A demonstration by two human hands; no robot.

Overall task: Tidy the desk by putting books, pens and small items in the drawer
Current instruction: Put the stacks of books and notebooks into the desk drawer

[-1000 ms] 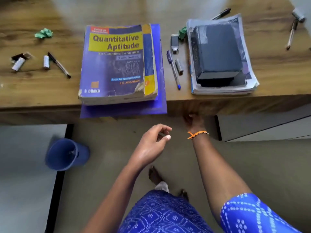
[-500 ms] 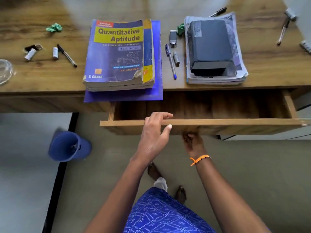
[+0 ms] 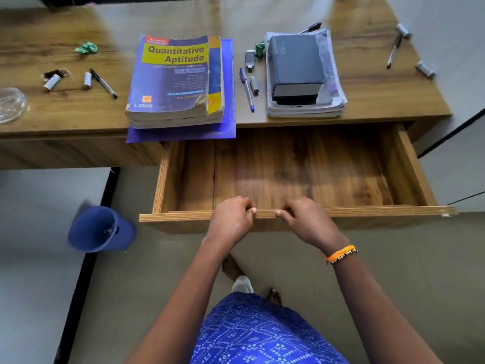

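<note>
The wooden drawer point(image 3: 409, 164) stands pulled far out from under the desk, with nothing inside. My left hand point(image 3: 231, 222) and my right hand point(image 3: 307, 222) both grip its front edge, fingers curled over the rim. On the desk above lie a blue "Quantitative Aptitude" book point(image 3: 175, 77) stacked on another book and a purple folder point(image 3: 227, 95). To its right are a blue pen point(image 3: 246, 89), a USB stick point(image 3: 249, 59) and a small grey cylinder point(image 3: 253, 85). Further right, a dark grey box point(image 3: 296, 67) sits on a stack of papers point(image 3: 333, 101).
At the desk's left are a black pen point(image 3: 103, 83), two small white cylinders point(image 3: 52, 82), a crumpled green paper point(image 3: 87, 47) and a glass bowl point(image 3: 10, 103). A pen point(image 3: 393, 52) and small cylinders lie at the right. A blue bin point(image 3: 99, 229) stands on the floor.
The drawer was shut a second ago; it has slid far out toward me. My left hand came onto its front edge, and my right hand moved from under the front up onto the rim.
</note>
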